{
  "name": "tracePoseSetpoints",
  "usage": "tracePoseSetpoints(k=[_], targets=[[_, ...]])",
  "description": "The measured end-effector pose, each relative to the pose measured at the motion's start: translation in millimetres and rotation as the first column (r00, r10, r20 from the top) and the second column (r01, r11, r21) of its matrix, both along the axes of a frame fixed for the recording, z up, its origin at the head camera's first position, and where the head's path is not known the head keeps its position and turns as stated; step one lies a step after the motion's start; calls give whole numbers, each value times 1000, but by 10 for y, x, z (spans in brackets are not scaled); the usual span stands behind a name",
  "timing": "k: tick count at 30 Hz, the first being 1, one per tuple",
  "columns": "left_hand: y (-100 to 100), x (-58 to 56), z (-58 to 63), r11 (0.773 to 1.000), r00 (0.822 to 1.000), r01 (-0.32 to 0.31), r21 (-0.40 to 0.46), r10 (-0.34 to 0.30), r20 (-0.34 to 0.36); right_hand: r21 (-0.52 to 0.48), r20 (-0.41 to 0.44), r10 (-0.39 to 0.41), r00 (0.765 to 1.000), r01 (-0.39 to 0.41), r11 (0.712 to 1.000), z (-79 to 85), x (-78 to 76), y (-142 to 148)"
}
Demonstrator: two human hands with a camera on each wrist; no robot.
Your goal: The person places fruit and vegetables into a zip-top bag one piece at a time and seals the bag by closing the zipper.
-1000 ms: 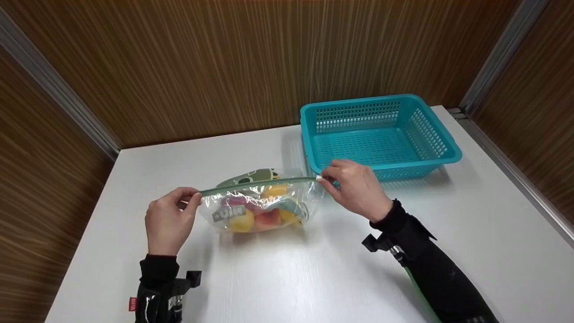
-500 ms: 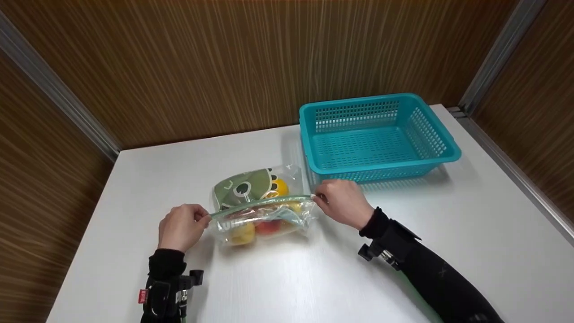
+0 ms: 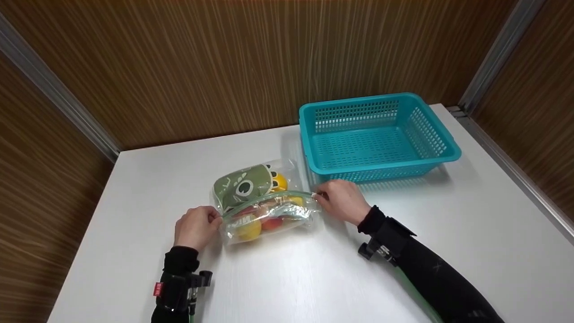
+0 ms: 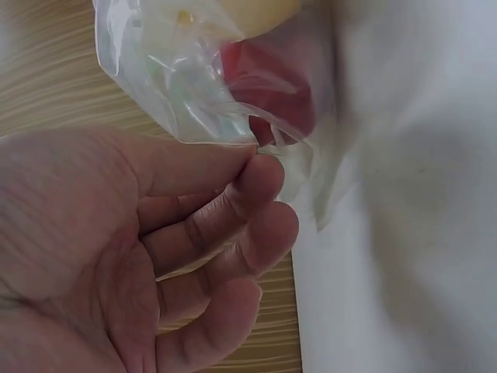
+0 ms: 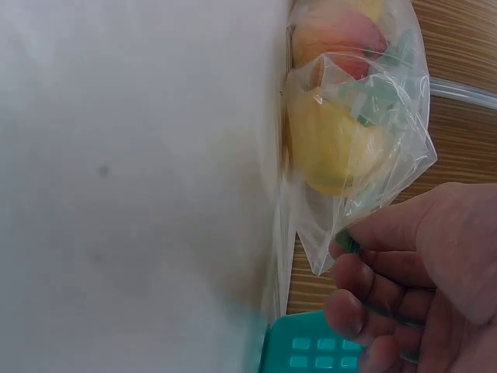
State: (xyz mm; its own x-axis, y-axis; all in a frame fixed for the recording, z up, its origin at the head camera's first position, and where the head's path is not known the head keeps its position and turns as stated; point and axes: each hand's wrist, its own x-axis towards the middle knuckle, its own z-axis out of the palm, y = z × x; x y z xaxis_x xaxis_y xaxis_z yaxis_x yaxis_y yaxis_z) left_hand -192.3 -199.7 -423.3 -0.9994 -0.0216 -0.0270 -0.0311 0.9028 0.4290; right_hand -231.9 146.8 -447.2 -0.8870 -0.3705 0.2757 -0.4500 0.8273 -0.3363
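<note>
A clear zip bag [image 3: 269,220] with a green zip strip and a green cartoon print lies on the white table. Yellow and red fruit [image 3: 271,223] shows through its plastic. My left hand [image 3: 197,226] pinches the left end of the strip between thumb and forefinger, as the left wrist view also shows. At the strip's right end, my right hand [image 3: 343,201] pinches the corner. A small green piece [image 5: 347,242] sits at the right thumb and fingertip in the right wrist view. Between the hands the strip bows upward, folded over the front of the bag.
A turquoise plastic basket [image 3: 367,143] with perforated sides stands at the back right, close behind my right hand. A wood-grain panel [image 3: 224,72] rises behind the white table [image 3: 269,287], and similar panels flank it on both sides.
Both hands have come lower and nearer the front, still pinching the strip, and the left has moved rightward. The strip, level and taut before, now curves, and the cartoon print shows behind it.
</note>
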Motion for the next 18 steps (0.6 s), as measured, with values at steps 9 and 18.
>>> tracePoseSetpoints(k=[9, 18], targets=[[-73, 66, 144, 999, 997, 30, 29, -28, -77, -41, 91, -13, 996, 17, 999, 121, 29, 27], [87, 181, 358, 997, 963, 50, 64, -31, -267, -51, 43, -55, 998, 57, 997, 387, 155, 102]])
